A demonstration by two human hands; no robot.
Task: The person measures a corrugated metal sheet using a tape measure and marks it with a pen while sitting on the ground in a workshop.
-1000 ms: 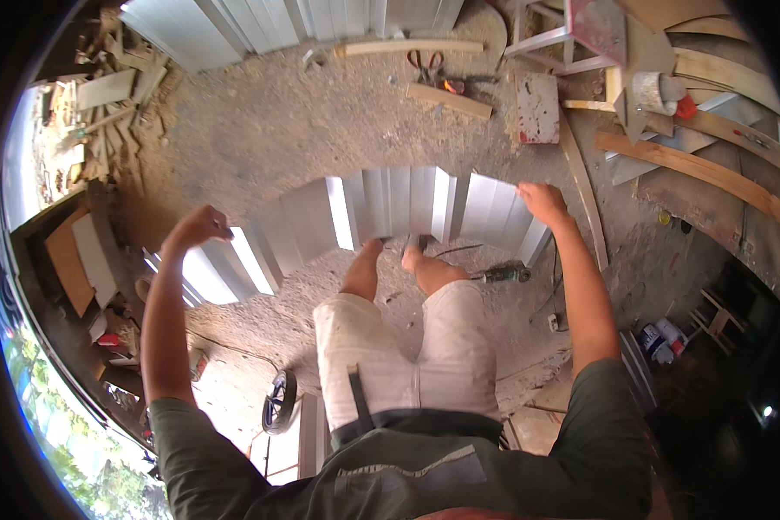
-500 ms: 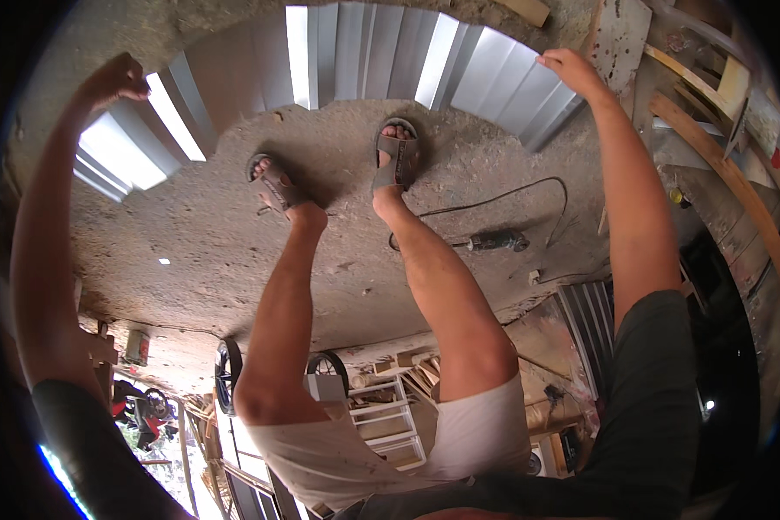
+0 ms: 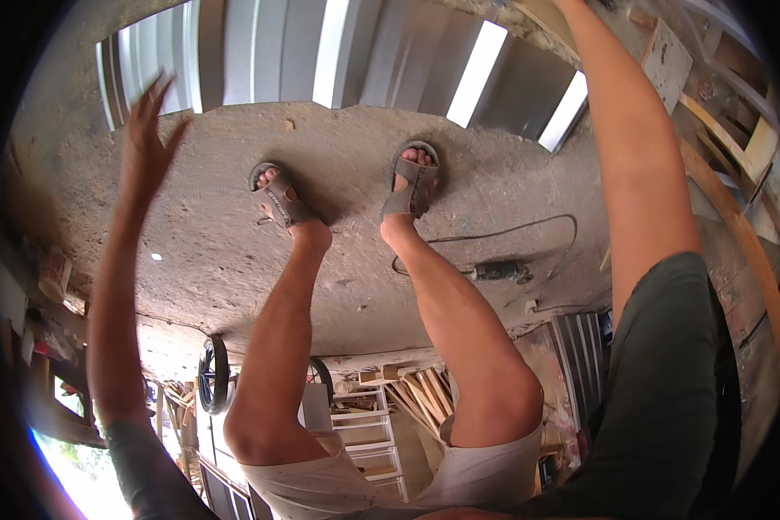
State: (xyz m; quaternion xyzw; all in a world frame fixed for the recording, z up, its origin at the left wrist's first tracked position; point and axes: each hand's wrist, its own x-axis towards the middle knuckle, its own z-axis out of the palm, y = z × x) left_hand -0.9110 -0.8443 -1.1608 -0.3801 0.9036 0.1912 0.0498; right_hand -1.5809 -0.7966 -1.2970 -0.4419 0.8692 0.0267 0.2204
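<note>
I am bent far over and see my own legs and sandalled feet [image 3: 347, 195] on a dusty concrete floor [image 3: 217, 260]. Corrugated metal sheets [image 3: 390, 52] lie on the floor just beyond my feet. My left hand [image 3: 147, 130] is raised beside the left end of the sheets, blurred, fingers spread, holding nothing. My right forearm [image 3: 624, 147] runs up past the right end of the sheets and leaves the picture at the top edge, so the right hand itself is hidden.
An angle grinder [image 3: 498, 273] with a looping black cable lies right of my right foot. Wooden planks and offcuts [image 3: 737, 191] are stacked at the right. Behind my legs are a black wheel [image 3: 212, 374], a white frame [image 3: 364, 425] and stacked timber [image 3: 416, 394].
My head has tipped further down, so the view now looks back between my legs. My left hand has come off the sheet's edge and opened. My right hand has slid out of the picture.
</note>
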